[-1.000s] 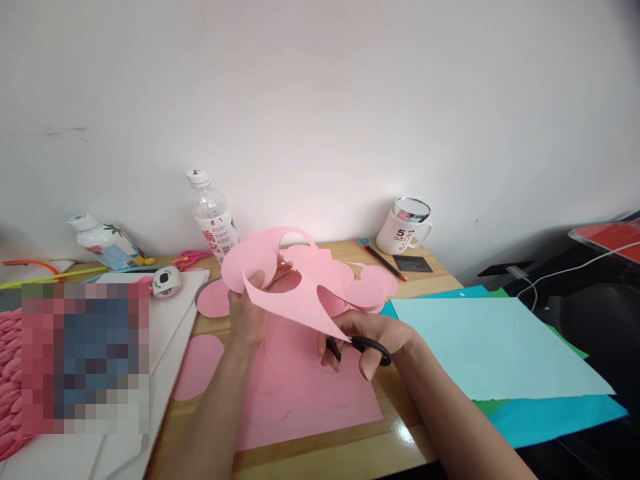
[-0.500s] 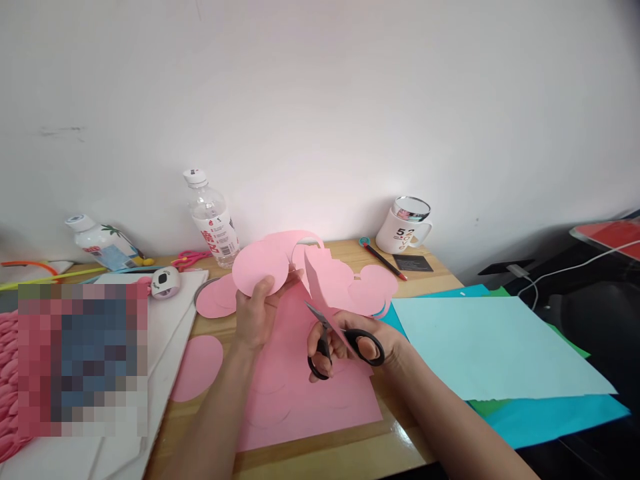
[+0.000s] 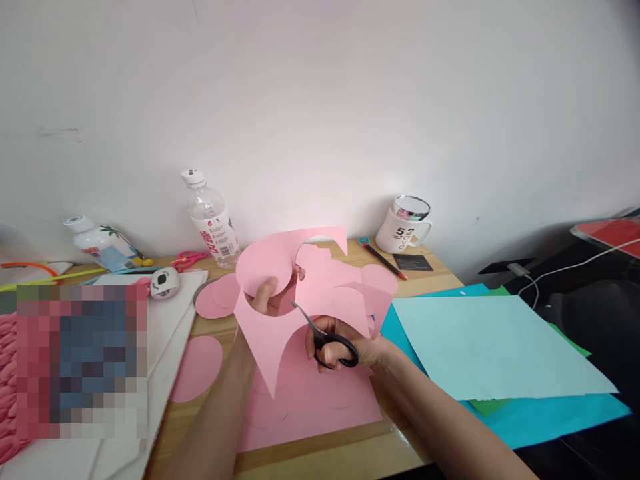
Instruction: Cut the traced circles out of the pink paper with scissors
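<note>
In my left hand (image 3: 265,293) a round piece of pink paper (image 3: 265,267) is pinched, thumb on top. A pink paper offcut (image 3: 263,337) with curved cut-outs and a pointed corner hangs around it, covering part of that hand. My right hand (image 3: 330,347) has its fingers through the handles of black-handled scissors (image 3: 337,350). Their blades look closed and point up and left, beside the offcut's curved edge. Below both hands lies a pink sheet (image 3: 320,413) with faint pencil curves.
Pink circles (image 3: 197,367) lie at left, near a white board (image 3: 165,373). A bottle (image 3: 215,227), pink scissors (image 3: 190,259), a mug (image 3: 404,223) and a pencil (image 3: 383,259) stand or lie along the wall. Pale blue paper (image 3: 500,347) is stacked at right.
The offcut has swung down and left, and now hangs in front of my left hand. My scissors have shifted slightly left, their blades closing. The round piece stays in my left hand.
</note>
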The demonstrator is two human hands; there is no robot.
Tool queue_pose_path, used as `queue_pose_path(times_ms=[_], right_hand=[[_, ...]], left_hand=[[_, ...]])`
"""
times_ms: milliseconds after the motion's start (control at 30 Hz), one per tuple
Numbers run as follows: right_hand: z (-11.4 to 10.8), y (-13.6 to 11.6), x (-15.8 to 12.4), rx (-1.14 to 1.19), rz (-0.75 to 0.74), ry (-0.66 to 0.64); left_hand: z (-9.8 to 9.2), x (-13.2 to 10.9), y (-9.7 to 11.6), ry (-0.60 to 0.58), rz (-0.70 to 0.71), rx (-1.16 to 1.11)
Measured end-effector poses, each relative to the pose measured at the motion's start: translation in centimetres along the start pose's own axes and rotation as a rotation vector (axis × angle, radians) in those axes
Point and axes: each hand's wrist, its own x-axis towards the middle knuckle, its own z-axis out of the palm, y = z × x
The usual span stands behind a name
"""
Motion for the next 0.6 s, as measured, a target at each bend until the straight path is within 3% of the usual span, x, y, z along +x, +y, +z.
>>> queue_pose_path(times_ms=[133, 200, 267, 400, 467, 600], right_hand=[[0.1, -1.3, -0.4, -0.076, -0.086, -0.172], [0.2, -1.7, -0.4, -0.014, -0.18, -0.289], [0.3, -1.8, -0.4, 0.094, -0.277, -0.32], [0.5, -2.1, -0.3, 0.083, -0.391, -0.014], [0.4, -2.2, -0.2, 0.0, -0.342, 0.132], [0.1, -1.6, 0.0, -0.092, -0.209, 0.235]], left_hand=[[0.1, 0.8, -0.3, 0.005, 0.036, -0.077], [0.0, 1.2, -0.6, 0.005, 0.032, -0.054], [-0.2, 1.3, -0.7, -0.023, 0.026, 0.005], [-0.1, 0.9, -0.3, -0.154, 0.0, 0.02], [0.1, 0.5, -0.1, -0.174, -0.029, 0.0], [0.3, 0.3, -0.1, -0.135, -0.034, 0.005]])
